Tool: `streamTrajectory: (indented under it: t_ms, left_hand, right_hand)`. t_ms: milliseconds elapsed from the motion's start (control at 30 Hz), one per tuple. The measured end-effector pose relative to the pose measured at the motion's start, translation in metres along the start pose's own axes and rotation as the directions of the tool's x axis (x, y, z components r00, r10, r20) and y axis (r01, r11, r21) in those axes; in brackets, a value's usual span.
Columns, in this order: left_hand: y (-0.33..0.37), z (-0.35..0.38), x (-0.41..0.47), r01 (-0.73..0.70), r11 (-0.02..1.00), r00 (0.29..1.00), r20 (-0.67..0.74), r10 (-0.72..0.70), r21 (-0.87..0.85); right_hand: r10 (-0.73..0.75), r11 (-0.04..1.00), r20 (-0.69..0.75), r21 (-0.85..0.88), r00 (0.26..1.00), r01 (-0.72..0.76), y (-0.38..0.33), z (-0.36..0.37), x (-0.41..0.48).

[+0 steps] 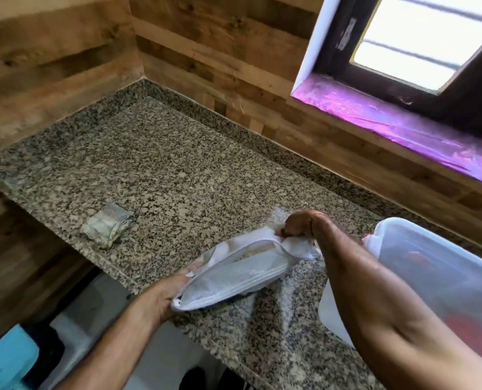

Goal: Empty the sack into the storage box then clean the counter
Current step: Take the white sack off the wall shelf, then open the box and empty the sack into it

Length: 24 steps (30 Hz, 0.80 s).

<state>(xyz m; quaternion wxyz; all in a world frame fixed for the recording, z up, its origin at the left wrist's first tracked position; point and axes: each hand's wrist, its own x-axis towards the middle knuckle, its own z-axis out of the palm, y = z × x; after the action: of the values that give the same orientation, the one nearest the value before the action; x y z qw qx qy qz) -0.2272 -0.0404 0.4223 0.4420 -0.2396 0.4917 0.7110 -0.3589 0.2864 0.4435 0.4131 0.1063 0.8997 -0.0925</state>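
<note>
A white woven sack (234, 277) lies on its side near the front edge of the speckled granite counter (161, 170), its mouth open with pale grain showing inside. My left hand (163, 294) grips the sack's near end. My right hand (298, 223) pinches the far edge of the sack's mouth. A translucent plastic storage box (431, 266) with a red clip stands on the counter to the right, partly behind my right forearm. A folded grey-green cloth (107, 225) rests on the counter to the left.
Wood-panelled walls close off the counter at the back and left. A window sill with purple film (402, 128) runs along the right wall. Below the counter's front edge are a white surface and a blue object (6, 358).
</note>
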Motion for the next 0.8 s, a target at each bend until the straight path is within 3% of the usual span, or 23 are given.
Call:
streamTrajectory:
  t_ms: [100, 233, 333, 433, 633, 800]
  left_hand:
    - [0.022, 0.014, -0.018, -0.112, 0.985, 0.993, -0.023, 0.116, 0.128]
    - [0.068, 0.057, -0.051, -0.334, 0.918, 0.943, 0.080, 0.324, 0.215]
    - [0.101, 0.088, -0.061, -0.502, 0.816, 0.863, 0.104, 0.494, 0.286]
    - [0.132, 0.123, -0.054, -0.628, 0.689, 0.767, 0.133, 0.628, 0.361]
    - [0.149, 0.234, -0.042, -0.744, 0.504, 0.630, 0.210, 0.748, 0.438]
    - [0.111, 0.321, -0.023, -0.757, 0.478, 0.625, 0.280, 0.728, 0.445]
  right_hand:
    - [0.026, 0.986, -0.039, 0.168, 0.999, -0.019, 0.001, -0.008, -0.011]
    - [0.022, 0.904, -0.137, 0.425, 0.990, 0.039, 0.009, -0.044, -0.041]
    - [0.011, 0.893, -0.326, 0.429, 0.945, 0.137, 0.030, -0.086, -0.079]
    - [0.019, 0.795, -0.435, 0.553, 0.900, 0.250, 0.061, -0.120, -0.120]
    - [0.150, 0.577, -0.614, 0.691, 0.775, 0.435, 0.145, -0.136, -0.211]
    - [0.260, 0.415, -0.656, 0.738, 0.708, 0.531, 0.231, -0.106, -0.252]
